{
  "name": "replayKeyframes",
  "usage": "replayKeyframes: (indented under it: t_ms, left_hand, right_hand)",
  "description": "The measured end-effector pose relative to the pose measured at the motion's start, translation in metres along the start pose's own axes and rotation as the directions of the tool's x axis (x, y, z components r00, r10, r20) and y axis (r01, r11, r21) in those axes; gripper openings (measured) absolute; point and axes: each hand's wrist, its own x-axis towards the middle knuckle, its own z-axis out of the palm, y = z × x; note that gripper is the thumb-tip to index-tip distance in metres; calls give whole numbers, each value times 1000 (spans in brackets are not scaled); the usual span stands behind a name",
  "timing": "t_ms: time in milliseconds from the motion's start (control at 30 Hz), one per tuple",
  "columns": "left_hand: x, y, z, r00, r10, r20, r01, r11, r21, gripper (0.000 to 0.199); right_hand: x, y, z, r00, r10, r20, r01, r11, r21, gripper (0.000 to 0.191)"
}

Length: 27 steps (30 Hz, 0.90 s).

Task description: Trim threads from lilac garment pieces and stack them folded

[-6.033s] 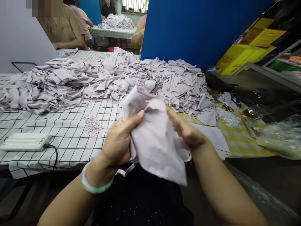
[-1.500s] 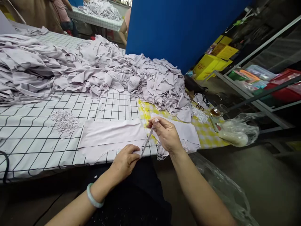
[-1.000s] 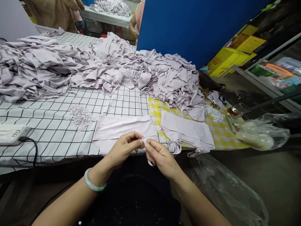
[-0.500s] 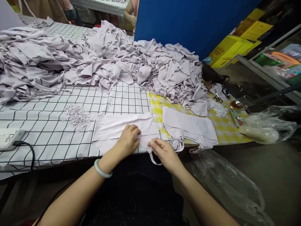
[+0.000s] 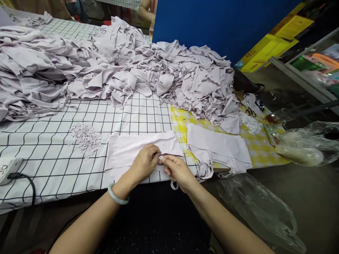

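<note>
Head view: right hand (image 5: 177, 170) is tightly pinching a white strap slider (image 5: 161, 157) over the flat lilac garment (image 5: 140, 141); left hand (image 5: 145, 161) is meeting it, grip partly hidden. Adjusting seems unfinished; right of that garment, folded garments (image 5: 221, 144) are lying; behind it, a loose garment heap (image 5: 196, 84) is sprawling.

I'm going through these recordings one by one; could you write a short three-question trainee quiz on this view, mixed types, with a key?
1. Multiple choice. The heap of small scraps, ahead and to the left of the left hand, lies on:
A. a yellow checked cloth
B. a white grid cloth
C. the floor
2. True or false: the bracelet is on the right wrist.
3. Open: what shows at the fingertips of the right hand?

Key:
1. B
2. False; it is on the left wrist.
3. A small white piece, too small to identify for certain.
</note>
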Motion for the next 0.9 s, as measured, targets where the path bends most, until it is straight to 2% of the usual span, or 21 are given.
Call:
replayKeyframes:
  t_ms: [267,567,700,833,900]
  left_hand:
    - [-1,5,-1,1000,-7,11,7,1000,-15,20]
    - [-5,2,3,1000,14,-6,-14,1000,-4,20]
    - [-3,5,0,1000,18,14,-18,1000,-8,20]
    - [13,13,-6,997,-5,75,-1,996,89,18]
    - [22,14,-4,995,11,104,-32,978,207,22]
  right_hand:
    - [8,-3,5,998,42,-44,-40,998,51,16]
    - [12,-5,2,994,56,-93,-38,983,181,16]
    - [10,-7,-2,990,59,-125,-30,974,223,16]
    - [-12,-7,-12,997,82,-7,-81,995,63,32]
    - [-31,-3,-19,1000,18,-10,-19,995,-100,41]
